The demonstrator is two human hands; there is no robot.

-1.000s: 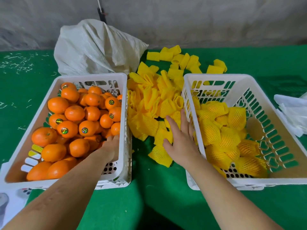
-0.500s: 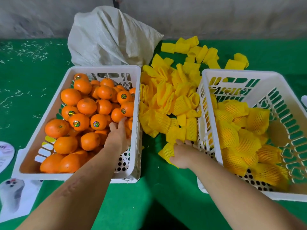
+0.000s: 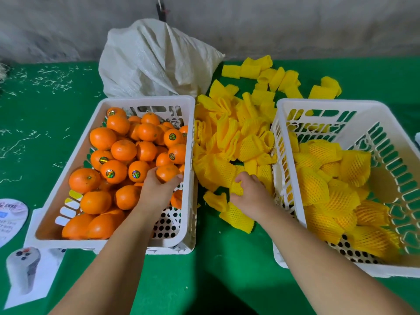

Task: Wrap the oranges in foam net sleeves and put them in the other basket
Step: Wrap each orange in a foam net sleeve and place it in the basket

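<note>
Two white plastic baskets on the green table: left basket (image 3: 68, 169) is loaded with bare oranges, right basket (image 3: 386, 114) holds wrapped ones. Left hand (image 3: 156, 192) has its fingers curled round one orange (image 3: 167, 172); right hand (image 3: 252, 196) pinches a yellow foam sleeve (image 3: 236, 189) from the pile (image 3: 234, 137) between them.

A rough grey wall (image 3: 295, 23) fills the top of the frame. Below it spreads a green table covering (image 3: 45, 105), flecked with pale scraps at upper left, shadowed at bottom centre.
</note>
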